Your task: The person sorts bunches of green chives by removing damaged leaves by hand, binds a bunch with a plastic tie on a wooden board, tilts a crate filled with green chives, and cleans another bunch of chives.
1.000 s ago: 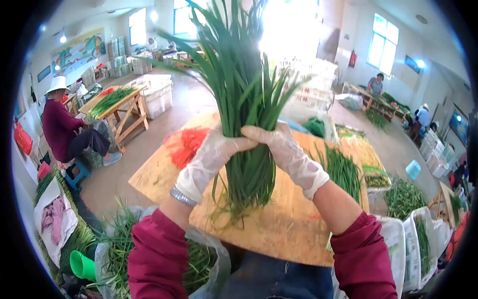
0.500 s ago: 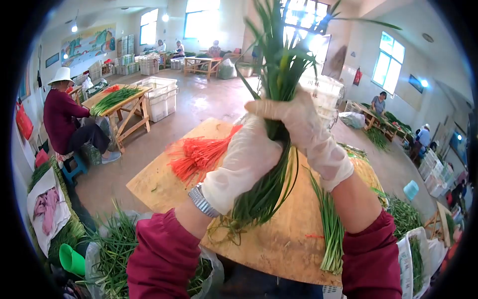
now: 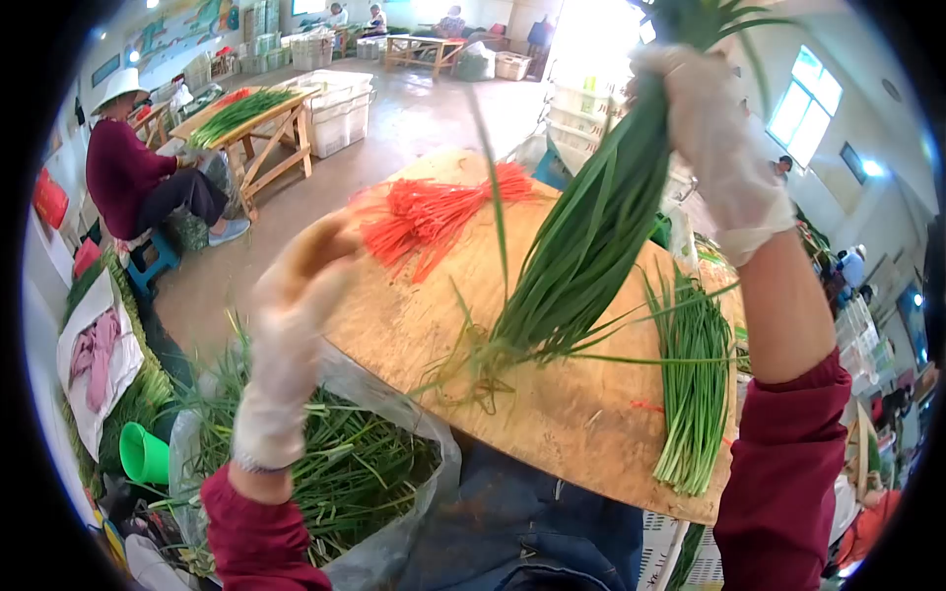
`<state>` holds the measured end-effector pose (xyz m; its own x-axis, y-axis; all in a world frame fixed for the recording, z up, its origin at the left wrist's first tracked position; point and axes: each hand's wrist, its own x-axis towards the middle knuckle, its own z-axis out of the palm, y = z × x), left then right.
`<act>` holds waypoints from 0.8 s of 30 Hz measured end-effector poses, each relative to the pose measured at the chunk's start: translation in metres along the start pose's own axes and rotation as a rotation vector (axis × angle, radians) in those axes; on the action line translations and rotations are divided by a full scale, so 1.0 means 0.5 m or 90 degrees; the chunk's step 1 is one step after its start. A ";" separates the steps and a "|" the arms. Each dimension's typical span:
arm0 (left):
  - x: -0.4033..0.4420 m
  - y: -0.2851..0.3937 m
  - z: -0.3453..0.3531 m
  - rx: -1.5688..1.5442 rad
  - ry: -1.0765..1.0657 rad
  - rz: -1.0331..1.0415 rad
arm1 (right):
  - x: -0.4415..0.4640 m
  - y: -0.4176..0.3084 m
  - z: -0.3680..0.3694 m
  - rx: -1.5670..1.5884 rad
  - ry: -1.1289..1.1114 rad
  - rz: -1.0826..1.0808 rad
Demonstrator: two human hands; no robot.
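My gloved right hand [image 3: 714, 143] is raised at the upper right, closed around a thick bunch of chives [image 3: 591, 227]. The bunch hangs at a slant, its lower leaf tips brushing the wooden board [image 3: 552, 424]. My gloved left hand [image 3: 291, 335] is off the bunch, over the board's left edge. Its fingers are apart, slightly blurred, with nothing in them. On the board's right side lies another bunch of chives [image 3: 692, 384], its pale stem ends toward me. A pile of red ties [image 3: 439, 217] rests on the far left part of the board.
Below my left hand stands a clear plastic bag [image 3: 448, 463] with loose green leaves [image 3: 345, 473]. A green cup [image 3: 144, 453] is at the lower left. White crates [image 3: 581, 113] are stacked beyond the board. A co-worker [image 3: 133, 172] sits at a wooden table [image 3: 281, 128].
My left hand has let go of the bunch and moved left and down. The right hand has carried the bunch right and tilted it. My view has tipped downward.
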<state>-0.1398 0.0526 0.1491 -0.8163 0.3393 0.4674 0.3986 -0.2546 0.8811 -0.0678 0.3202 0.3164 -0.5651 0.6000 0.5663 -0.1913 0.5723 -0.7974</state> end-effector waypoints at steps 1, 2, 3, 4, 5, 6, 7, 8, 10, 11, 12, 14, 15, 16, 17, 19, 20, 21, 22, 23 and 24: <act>-0.028 -0.026 -0.056 0.023 0.057 -0.029 | -0.007 -0.030 -0.003 0.001 0.046 -0.001; -0.059 -0.049 -0.108 0.050 0.106 -0.058 | 0.027 -0.027 -0.032 0.018 0.029 -0.010; -0.094 -0.070 -0.148 0.078 0.154 -0.088 | 0.060 -0.020 -0.057 0.036 0.013 -0.017; -0.127 -0.090 -0.171 0.113 0.160 -0.124 | 0.054 0.004 -0.043 -0.037 0.001 -0.082; -0.159 -0.110 -0.183 0.150 0.167 -0.158 | 0.048 0.028 -0.029 -0.108 -0.004 -0.149; -0.187 -0.132 -0.186 0.151 0.144 -0.197 | 0.034 0.089 0.005 -0.264 -0.069 -0.311; -0.214 -0.147 -0.186 0.151 0.117 -0.237 | 0.024 0.071 0.021 -0.287 -0.059 -0.274; -0.240 -0.152 -0.183 0.162 0.117 -0.266 | 0.014 0.053 0.036 -0.312 -0.050 -0.237; -0.293 -0.174 -0.201 0.174 0.147 -0.297 | 0.006 0.002 0.042 -0.205 -0.008 -0.053; -0.309 -0.184 -0.207 0.197 0.161 -0.310 | 0.011 -0.012 0.032 -0.071 0.033 0.092; -0.314 -0.196 -0.201 0.235 0.141 -0.324 | 0.000 0.020 0.043 -0.146 0.006 -0.008; -0.322 -0.237 -0.164 0.280 0.096 -0.296 | -0.023 0.082 0.066 -0.294 -0.012 -0.218; -0.319 -0.237 -0.138 0.219 0.058 -0.277 | -0.019 0.089 0.085 -0.341 -0.002 -0.215; -0.315 -0.232 -0.126 0.238 0.046 -0.229 | -0.016 0.097 0.103 -0.387 0.008 -0.212; -0.314 -0.225 -0.122 0.256 0.030 -0.190 | 0.008 0.093 0.070 -0.316 -0.064 -0.182; -0.309 -0.215 -0.128 0.376 0.047 -0.148 | 0.005 0.070 0.023 0.035 -0.166 -0.057; -0.311 -0.235 -0.131 0.392 0.059 -0.161 | 0.001 0.054 0.044 -0.026 -0.016 0.002; -0.311 -0.247 -0.134 0.394 0.027 -0.175 | -0.001 0.093 0.057 -0.180 -0.009 -0.141; -0.310 -0.264 -0.148 0.471 -0.002 -0.116 | -0.003 0.132 0.070 -0.336 0.035 -0.282; -0.316 -0.280 -0.167 0.550 -0.029 -0.067 | -0.048 0.100 0.098 -0.250 0.003 -0.221; -0.324 -0.290 -0.198 0.625 -0.022 -0.080 | -0.042 0.073 0.094 -0.204 -0.020 -0.124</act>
<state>-0.1068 -0.0550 -0.0614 -0.8702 0.3425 0.3541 0.4919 0.6437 0.5863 -0.1006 0.3021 0.2654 -0.5683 0.4479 0.6902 -0.0399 0.8229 -0.5668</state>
